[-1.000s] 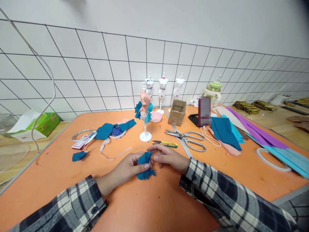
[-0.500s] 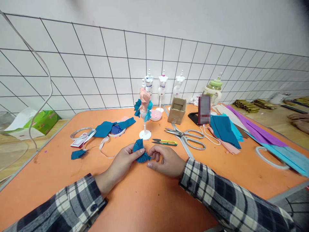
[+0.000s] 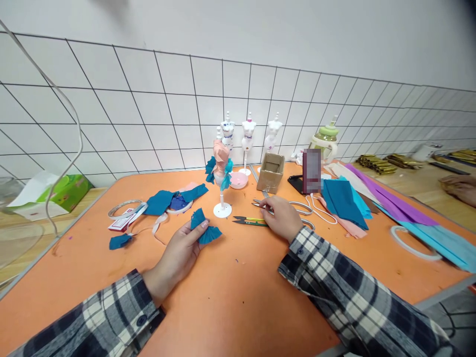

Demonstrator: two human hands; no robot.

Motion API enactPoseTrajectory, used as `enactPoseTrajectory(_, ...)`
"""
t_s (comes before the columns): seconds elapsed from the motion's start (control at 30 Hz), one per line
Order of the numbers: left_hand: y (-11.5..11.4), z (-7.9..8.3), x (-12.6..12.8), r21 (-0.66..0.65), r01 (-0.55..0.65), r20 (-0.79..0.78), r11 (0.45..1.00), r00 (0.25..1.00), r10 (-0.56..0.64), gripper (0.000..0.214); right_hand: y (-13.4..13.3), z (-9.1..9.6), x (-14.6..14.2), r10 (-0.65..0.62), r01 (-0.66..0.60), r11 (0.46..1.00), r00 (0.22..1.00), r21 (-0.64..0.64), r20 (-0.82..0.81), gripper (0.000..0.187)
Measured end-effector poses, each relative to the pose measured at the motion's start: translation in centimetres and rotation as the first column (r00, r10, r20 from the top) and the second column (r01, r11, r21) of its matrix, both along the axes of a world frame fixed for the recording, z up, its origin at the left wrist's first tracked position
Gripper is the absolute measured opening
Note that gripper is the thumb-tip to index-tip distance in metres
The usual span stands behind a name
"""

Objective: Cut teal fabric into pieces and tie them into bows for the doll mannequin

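My left hand (image 3: 178,253) pinches a pleated teal paper fan (image 3: 206,232) between thumb and fingers, lifted just above the orange table (image 3: 238,307). My right hand (image 3: 281,215) lies further right with its fingers curled down over the blades of the large silver scissors (image 3: 304,206), whose handle loops show behind it. Small yellow-green thread snips (image 3: 248,221) lie just left of that hand. A small mannequin (image 3: 221,166) on a white stand, wrapped in pink and teal paper, stands behind the fan.
Teal scraps and tape rings (image 3: 163,201) lie at the left. A cardboard box (image 3: 271,173), pink dish (image 3: 238,179), three white mannequins (image 3: 247,134), a phone (image 3: 311,171) and a bottle (image 3: 325,141) stand at the back. Teal and purple paper sheets (image 3: 386,201) spread right. Another person's hand (image 3: 461,186) rests far right.
My right hand let go of the teal fan and moved right and back onto the scissors. My left hand kept the fan and shifted it slightly left and up.
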State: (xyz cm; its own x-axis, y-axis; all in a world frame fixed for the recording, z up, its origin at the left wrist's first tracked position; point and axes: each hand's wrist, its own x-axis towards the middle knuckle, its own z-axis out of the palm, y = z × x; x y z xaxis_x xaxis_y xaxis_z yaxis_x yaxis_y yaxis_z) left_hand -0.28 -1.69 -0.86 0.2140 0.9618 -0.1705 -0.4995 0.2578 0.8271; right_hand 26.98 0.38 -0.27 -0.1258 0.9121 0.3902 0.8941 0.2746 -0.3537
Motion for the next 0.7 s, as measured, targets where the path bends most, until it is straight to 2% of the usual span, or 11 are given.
enactPoseTrajectory(0.07,0.3,-0.3,-0.3,-0.001,-0.043,-0.006,0.999,0.999,0.043,0.023,0.3,-0.2,0.6,0.017,-0.014,0.998,0.999,-0.063,0.052,0.016)
enactPoseTrajectory(0.17,0.5,-0.6,-0.5,0.005,-0.009,-0.012,1.000,1.000,0.009,0.029,0.0,-0.5,0.0,0.167,-0.154,0.979,0.981,-0.134,0.095,0.032)
enactPoseTrajectory(0.23,0.5,-0.7,-0.5,0.013,0.011,-0.009,1.000,1.000,-0.010,0.026,-0.3,-0.6,-1.0,0.236,-0.209,0.957,0.964,-0.203,0.119,0.040)
enactPoseTrajectory(0.33,0.4,-0.6,-0.3,0.013,-0.003,-0.008,1.000,1.000,0.003,0.018,-0.9,-0.7,-2.2,0.218,-0.175,0.929,0.971,-0.327,0.102,0.031)
enactPoseTrajectory(0.4,0.4,-0.5,-0.2,0.004,-0.025,-0.001,1.000,1.000,0.025,0.013,-1.2,-0.7,-2.6,0.183,-0.150,0.920,0.981,-0.361,0.058,0.027)
enactPoseTrajectory(0.53,0.5,-0.4,-0.2,-0.010,-0.062,0.002,0.998,0.998,0.062,0.007,-2.0,-0.5,-3.1,0.150,-0.133,0.927,0.989,-0.350,0.021,0.017)
enactPoseTrajectory(0.7,0.6,-0.3,-0.1,-0.036,-0.122,0.019,0.992,0.992,0.122,0.006,-4.1,0.3,-5.5,0.157,-0.207,0.911,0.974,-0.357,-0.165,0.018)
